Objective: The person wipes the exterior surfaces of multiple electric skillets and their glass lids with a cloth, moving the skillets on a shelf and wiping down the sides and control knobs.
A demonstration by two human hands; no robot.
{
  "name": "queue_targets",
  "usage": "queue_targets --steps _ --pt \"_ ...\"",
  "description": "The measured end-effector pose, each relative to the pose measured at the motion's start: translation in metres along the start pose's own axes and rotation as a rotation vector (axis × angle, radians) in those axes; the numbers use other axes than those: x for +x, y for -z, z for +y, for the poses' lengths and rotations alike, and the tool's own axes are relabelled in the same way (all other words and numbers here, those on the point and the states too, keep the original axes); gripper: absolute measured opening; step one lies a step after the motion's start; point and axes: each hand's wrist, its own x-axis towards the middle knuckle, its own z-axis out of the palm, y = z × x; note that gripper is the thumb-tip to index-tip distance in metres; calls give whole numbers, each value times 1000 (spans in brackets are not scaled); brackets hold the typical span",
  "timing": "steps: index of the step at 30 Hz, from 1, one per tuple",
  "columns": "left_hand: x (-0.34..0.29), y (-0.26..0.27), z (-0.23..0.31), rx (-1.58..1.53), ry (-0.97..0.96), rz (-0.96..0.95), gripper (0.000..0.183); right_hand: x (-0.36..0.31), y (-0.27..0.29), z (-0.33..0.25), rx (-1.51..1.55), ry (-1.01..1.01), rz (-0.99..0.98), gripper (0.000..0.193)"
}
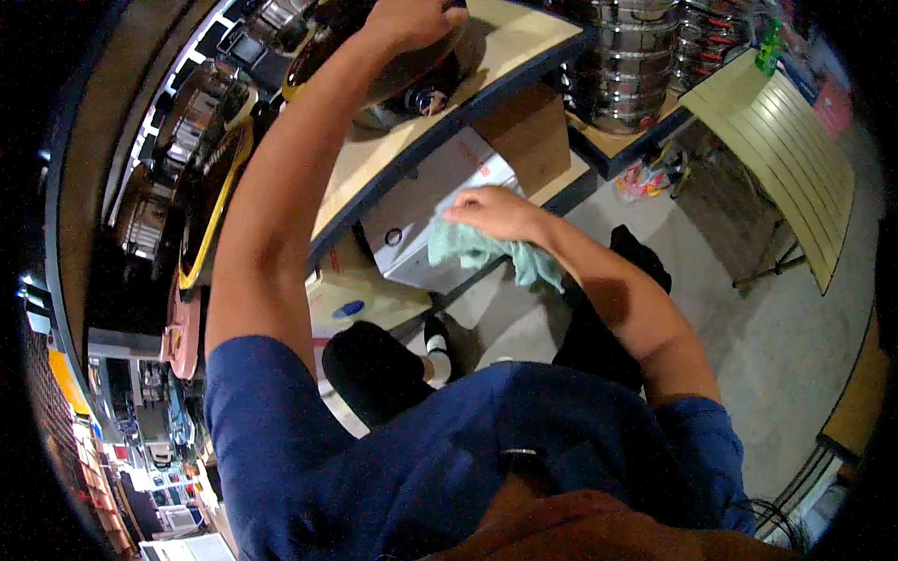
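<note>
Standing at left: yellow-rimmed dark item (pixel 217 210), kind unclear from my remote post. Next, dark round vessel (pixel 402 82) on wooden counter (pixel 533 35); left hand (pixel 412 22) over it at upper frame edge, fingers curled; whether gripping, I cannot tell. Lower, white box (pixel 402 201). Before it hangs green cloth (pixel 468 246), bunched in right hand (pixel 500 213), fingers clenched on it. Farther right, I note stacked steel pots (pixel 625 70), then slatted table (pixel 795 154).

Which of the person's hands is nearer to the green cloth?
Right. The right hand holds the green cloth, which hangs down from its grip. The left hand is well away from it, over the wooden shelf at the picture's top edge.
</note>
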Motion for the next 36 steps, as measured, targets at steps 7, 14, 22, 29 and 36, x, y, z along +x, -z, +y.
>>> queue_targets --steps 7,14,22,29,36 --pt "2 2 -5 16 -64 -58 37 5 9 0 242 -105 190 41" --pt "-18 1 -34 42 -251 22 54 1 23 -12 566 -123 329 46" --pt "-45 20 -40 151 -348 -80 63 -6 31 -20 882 -124 397 47" --pt "-64 35 -62 183 -402 -175 75 -5 41 -12 1139 -151 371 50" --pt "-99 41 -108 202 -490 -146 76 -4 45 -3 1244 -53 413 56"
